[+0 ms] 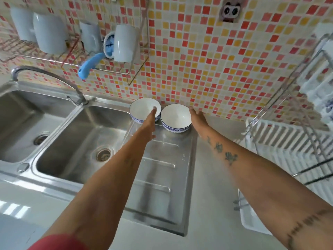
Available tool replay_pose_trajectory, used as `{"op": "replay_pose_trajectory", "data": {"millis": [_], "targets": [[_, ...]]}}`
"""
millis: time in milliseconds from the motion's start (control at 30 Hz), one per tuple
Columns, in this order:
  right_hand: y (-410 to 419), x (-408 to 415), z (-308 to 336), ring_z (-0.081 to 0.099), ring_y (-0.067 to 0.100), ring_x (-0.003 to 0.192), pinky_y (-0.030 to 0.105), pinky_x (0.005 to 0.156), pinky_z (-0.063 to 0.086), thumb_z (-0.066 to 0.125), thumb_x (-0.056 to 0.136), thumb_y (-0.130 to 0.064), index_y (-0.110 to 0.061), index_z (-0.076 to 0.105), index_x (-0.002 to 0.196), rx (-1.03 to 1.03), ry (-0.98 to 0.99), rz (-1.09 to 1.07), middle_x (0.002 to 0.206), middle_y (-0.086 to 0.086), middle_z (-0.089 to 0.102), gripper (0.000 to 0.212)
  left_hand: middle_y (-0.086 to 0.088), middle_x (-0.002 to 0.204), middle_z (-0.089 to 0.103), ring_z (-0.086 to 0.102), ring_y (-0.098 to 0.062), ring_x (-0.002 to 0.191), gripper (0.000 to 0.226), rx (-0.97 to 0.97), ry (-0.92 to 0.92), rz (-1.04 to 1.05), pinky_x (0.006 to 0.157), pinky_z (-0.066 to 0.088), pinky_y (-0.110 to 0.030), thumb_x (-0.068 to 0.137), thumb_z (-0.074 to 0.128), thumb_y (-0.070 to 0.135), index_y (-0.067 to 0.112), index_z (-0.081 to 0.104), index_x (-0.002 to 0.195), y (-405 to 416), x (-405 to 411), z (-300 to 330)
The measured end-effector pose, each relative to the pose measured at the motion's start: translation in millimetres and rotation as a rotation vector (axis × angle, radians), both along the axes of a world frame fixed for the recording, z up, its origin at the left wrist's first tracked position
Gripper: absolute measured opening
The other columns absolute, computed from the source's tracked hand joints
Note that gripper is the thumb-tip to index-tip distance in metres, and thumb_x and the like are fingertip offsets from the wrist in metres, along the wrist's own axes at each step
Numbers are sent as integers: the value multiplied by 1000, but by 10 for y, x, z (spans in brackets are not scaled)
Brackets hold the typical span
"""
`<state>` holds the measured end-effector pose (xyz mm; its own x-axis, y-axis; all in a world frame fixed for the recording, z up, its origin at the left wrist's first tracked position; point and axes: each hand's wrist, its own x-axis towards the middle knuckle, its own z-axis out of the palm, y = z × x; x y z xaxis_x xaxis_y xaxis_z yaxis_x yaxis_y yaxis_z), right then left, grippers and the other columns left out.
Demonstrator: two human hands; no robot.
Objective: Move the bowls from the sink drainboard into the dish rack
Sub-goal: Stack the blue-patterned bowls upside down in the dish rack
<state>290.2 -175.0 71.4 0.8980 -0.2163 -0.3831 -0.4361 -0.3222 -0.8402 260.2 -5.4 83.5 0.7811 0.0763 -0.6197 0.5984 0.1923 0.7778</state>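
Two white bowls with blue patterned rims stand side by side at the far end of the steel drainboard (162,170), against the tiled wall. My left hand (149,124) stretches over the near rim of the left bowl (142,107), fingers together, holding nothing. My right hand (197,119) lies flat just right of the right bowl (175,115), its fingertips at the rim, gripping nothing. The white dish rack (288,139) stands on the counter at the right.
A double steel sink (79,141) with a curved tap (45,76) lies left of the drainboard. A wall rack (72,58) above holds white cups and a blue brush. A wire shelf frame (306,112) rises over the dish rack.
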Motion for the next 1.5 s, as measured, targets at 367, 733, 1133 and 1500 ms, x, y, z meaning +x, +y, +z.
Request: {"op": "replay_pose_trajectory", "data": {"millis": [367,733,1133,1500], "targets": [[-59,520,-622,48,22,128,39,93,40,49,68,-79,-29,41,142,420,152,-201,145,-1,49,89,4,135,50,46,-18,123,59,-169,-21,92,98,34,-37,99,35,54,14,47,142,-246,476,-454],[20,666,-781,58,25,117,43,101,48,50,70,-73,-31,51,130,527,155,-286,130,2,60,73,-3,140,53,52,-28,111,61,-278,13,164,87,44,-42,94,32,65,30,42,144,-417,629,-669],[-44,508,-701,63,29,110,42,94,52,51,77,-67,-28,60,120,677,-56,-351,123,6,66,58,-4,133,53,52,-27,115,58,-381,-40,215,95,47,-45,98,30,59,25,44,143,-500,459,-559],[-276,-303,728,61,33,115,45,94,49,52,82,-51,-13,63,122,847,-487,-352,124,12,66,56,-7,102,64,60,-29,95,61,-570,-110,73,89,50,-54,95,25,64,19,62,111,-517,85,601]]}}
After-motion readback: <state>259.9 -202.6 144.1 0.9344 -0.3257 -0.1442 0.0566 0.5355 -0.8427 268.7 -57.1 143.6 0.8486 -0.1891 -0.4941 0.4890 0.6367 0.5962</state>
